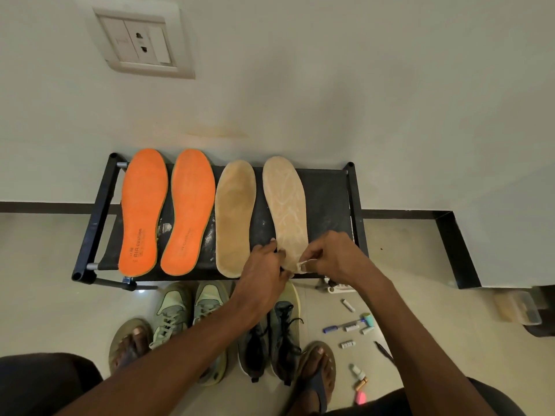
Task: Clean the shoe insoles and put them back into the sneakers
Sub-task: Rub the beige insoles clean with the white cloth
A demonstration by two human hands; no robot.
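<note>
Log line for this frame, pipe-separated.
stage: cleaning | left hand: holds patterned beige insole heel | right hand: pinches white wipe | rack: four insoles | sneakers: floor

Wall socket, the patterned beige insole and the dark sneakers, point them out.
White wall socket [143, 43], head view, faceplate centre.
Patterned beige foam insole [285, 202], head view, mid-sole.
Dark lace-up sneakers [283, 334], head view, right shoe's laces.

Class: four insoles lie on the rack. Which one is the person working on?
The rightmost tan insole, the one with a pale crisscross pattern. Both hands, left and right, meet at its heel end; the plain tan and two orange insoles lie untouched.
</note>
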